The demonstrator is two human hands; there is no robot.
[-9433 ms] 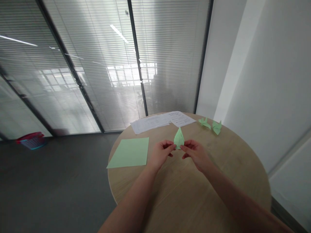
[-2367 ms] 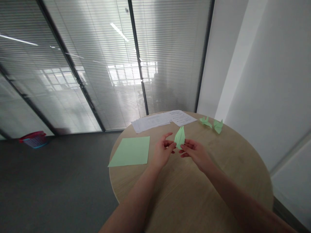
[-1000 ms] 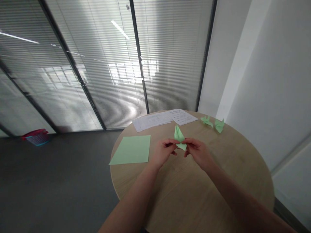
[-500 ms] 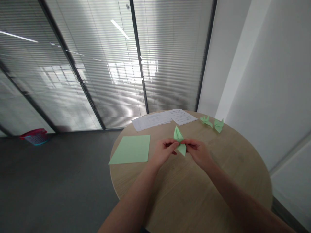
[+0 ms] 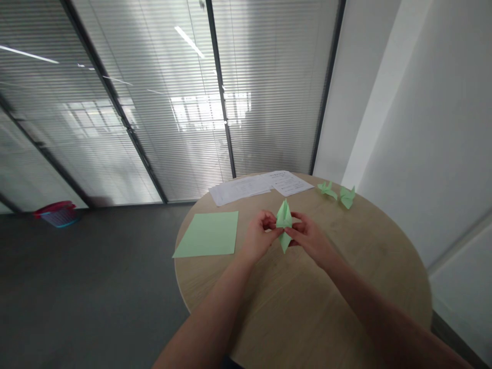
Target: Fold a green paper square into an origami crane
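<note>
Clamping folded green paper [image 5: 284, 218] btwn left hand [image 5: 259, 233] & right hand [image 5: 308, 237]. Prob mid-fold on lower tip [image 5: 285, 247], just below both hands; can't rly tell, too tiny. Calls for crisp crease nxt imo.

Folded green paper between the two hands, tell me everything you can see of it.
The folded green paper is pale, creased into a narrow shape with one tip pointing away from the person and another toward them. Folds run lengthwise along its far half. The left hand and right hand pinch it near the middle, over the round table.
</note>
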